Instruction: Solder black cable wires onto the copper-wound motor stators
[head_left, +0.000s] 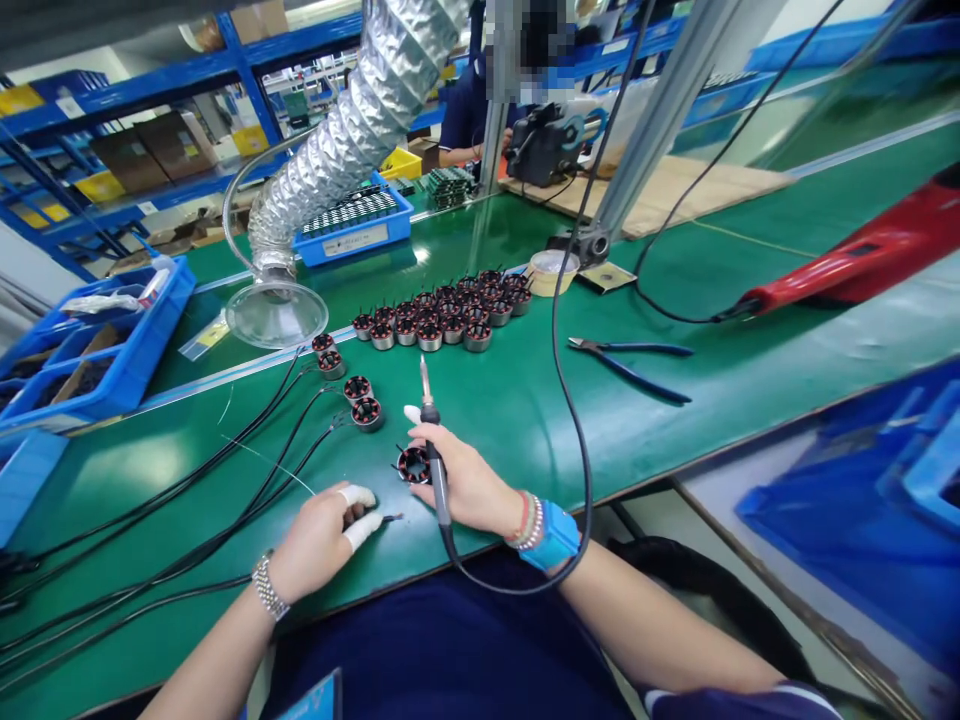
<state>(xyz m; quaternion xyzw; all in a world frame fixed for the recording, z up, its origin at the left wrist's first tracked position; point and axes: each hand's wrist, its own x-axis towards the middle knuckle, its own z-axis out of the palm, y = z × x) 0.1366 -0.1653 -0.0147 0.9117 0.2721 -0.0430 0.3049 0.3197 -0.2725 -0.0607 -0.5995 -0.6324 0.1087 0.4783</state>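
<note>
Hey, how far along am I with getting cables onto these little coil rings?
Four rings at the left look done, with black cables at them. In hand: another ring and the soldering iron in your right hand, a cable end at your left. Apparently left: the big cluster, no cables visible.

Green bench [495, 400] with motor stators [427, 332], pliers [630, 362]

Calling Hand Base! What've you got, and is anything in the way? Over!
Left hand: pinching black cable end. Right hand: holding soldering iron and wound stator. Iron's cord crosses right forearm, might snag. Over.
</note>
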